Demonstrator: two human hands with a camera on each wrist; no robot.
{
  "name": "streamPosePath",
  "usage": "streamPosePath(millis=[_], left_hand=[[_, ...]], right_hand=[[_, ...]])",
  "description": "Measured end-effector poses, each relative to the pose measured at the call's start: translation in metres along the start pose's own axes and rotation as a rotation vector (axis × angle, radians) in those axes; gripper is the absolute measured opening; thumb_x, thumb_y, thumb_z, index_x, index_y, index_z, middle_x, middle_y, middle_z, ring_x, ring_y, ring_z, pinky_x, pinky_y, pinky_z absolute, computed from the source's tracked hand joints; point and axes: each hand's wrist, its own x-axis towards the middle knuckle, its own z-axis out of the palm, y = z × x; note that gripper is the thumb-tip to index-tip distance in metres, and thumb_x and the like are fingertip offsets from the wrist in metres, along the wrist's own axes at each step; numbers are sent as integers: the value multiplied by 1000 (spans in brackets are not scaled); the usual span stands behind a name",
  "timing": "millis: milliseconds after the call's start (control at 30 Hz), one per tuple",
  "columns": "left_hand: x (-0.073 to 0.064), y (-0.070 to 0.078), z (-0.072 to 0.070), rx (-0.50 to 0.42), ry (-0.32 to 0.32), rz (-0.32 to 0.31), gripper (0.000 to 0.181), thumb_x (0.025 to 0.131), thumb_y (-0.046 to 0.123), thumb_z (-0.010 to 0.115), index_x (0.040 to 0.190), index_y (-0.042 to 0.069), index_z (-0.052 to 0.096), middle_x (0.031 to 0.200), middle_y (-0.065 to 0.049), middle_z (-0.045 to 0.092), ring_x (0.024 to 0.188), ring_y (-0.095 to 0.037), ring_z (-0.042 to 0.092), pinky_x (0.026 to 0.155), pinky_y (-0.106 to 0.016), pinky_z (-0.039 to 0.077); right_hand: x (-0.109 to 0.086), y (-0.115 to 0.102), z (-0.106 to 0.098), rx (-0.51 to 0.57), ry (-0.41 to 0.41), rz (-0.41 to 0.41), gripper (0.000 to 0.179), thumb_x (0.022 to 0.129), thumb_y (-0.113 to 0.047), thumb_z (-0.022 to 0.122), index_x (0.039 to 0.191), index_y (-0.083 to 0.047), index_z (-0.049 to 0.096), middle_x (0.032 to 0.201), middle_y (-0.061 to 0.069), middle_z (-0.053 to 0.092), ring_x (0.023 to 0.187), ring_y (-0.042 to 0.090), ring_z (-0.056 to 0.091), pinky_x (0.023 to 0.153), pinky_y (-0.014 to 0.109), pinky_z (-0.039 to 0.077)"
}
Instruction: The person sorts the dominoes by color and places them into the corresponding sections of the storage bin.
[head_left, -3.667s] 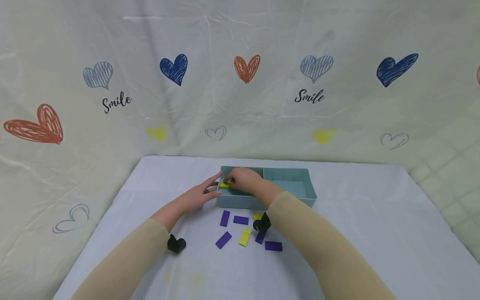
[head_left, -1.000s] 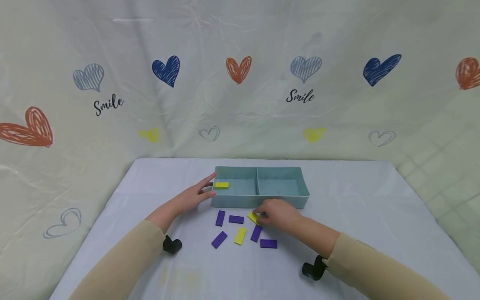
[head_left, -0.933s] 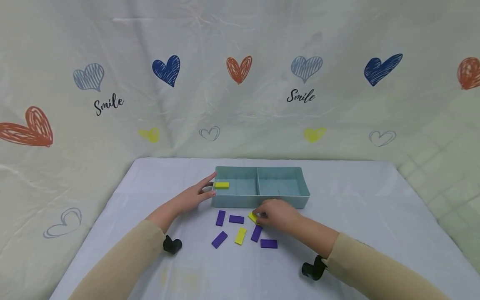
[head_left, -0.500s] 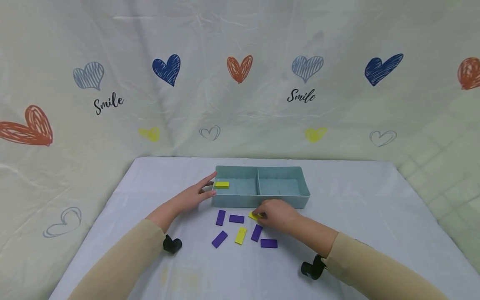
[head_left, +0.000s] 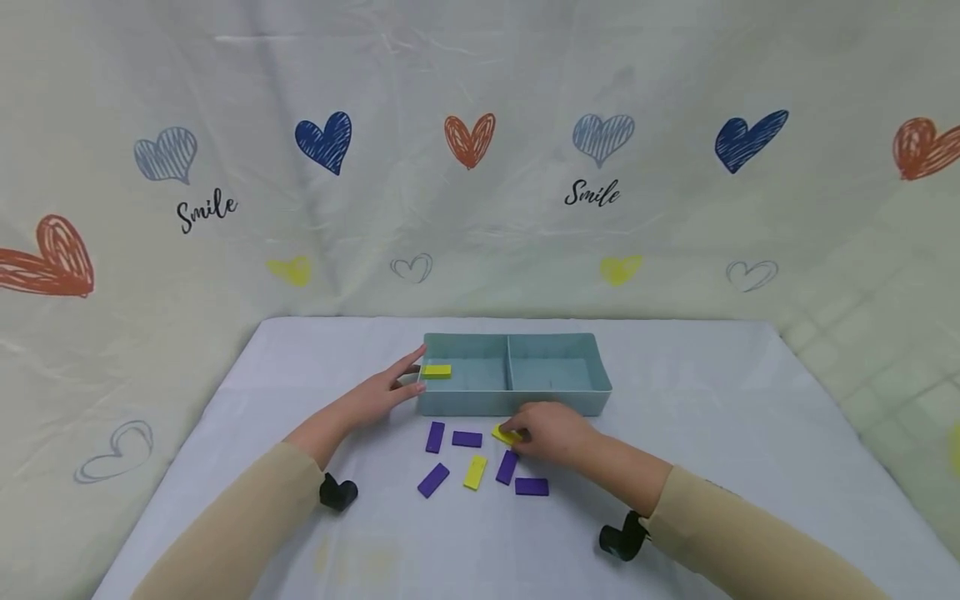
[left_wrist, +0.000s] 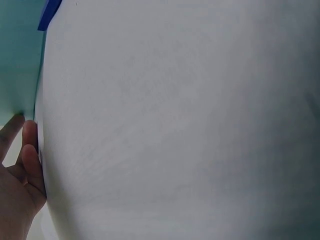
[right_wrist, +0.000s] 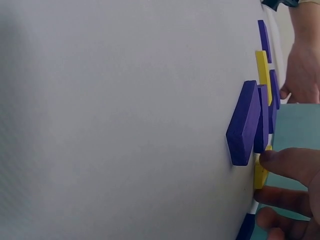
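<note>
Box [head_left: 461, 405]: smooth teal, looks like plastic, rectangular w/ thin divider, on matte white cloth [head_left: 712, 400]. Held yellow block [right_wrist: 259, 176]: flat, oblong, straight-edged, bright; just in front of box, on cloth or barely above, can't tell. R hand [head_left: 551, 429] pinches it btwn thumb & fingers. L hand [head_left: 378, 396]: fingers spread, fairly straight, touching box's L end, gripping nothing. 2nd yellow block [head_left: 438, 372] in L compartment; 3rd yellow block [head_left: 475, 472] on cloth w/ similar-shaped purple blocks [head_left: 532, 487].
</note>
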Motion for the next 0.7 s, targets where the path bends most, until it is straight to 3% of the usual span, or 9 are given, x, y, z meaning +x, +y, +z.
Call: streamPosePath(millis=[267, 700], left_hand=[[1, -4, -1, 10, 15, -7, 71, 98, 57, 52, 154, 55, 8, 159, -8, 33, 142, -40, 35, 110, -65, 28], [2, -2, 1, 11, 14, -4, 70, 98, 56, 52, 153, 57, 8, 159, -7, 33, 142, -38, 35, 111, -64, 26]], right_hand=[[-1, 0, 1, -56, 15, -16, 32, 86, -21, 79, 117, -24, 76, 84, -9, 64, 71, 7, 49, 67, 22, 49], [-10, 4, -6, -21, 42, -45, 30, 86, -14, 77, 115, -21, 77, 93, -7, 67, 78, 8, 57, 73, 26, 53]])
